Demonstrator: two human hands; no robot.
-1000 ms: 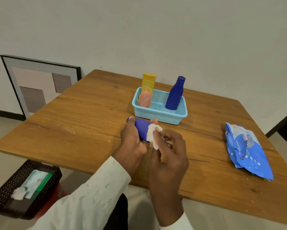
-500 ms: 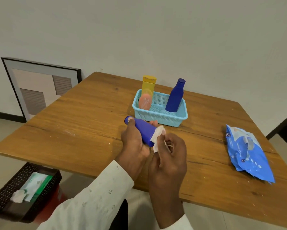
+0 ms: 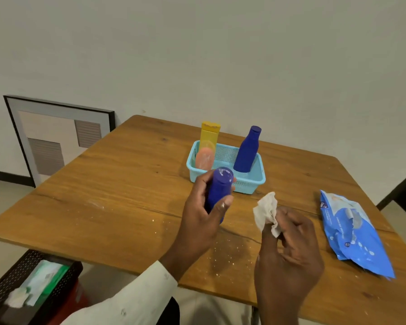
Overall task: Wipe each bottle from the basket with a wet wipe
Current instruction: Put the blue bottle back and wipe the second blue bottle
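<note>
Wipe (image 3: 266, 213) now pulled off smooth blue bottle (image 3: 218, 191), crumpled in right hand (image 3: 291, 249)

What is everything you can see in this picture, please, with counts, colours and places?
blue bottles: 2, dark blue; held bottle in left hand, the other in basket
yellow bottle: 1, in basket
pink bottle: 1, in basket
basket: 1, light blue, mid table
wet wipe: 1, white, pinched by right hand
wipes pack: 1, blue, table's right side
table: 1, wooden
black crate: 1, on floor, lower left
picture frame: 1, black-edged, against wall
hands: left hand; right hand
</note>
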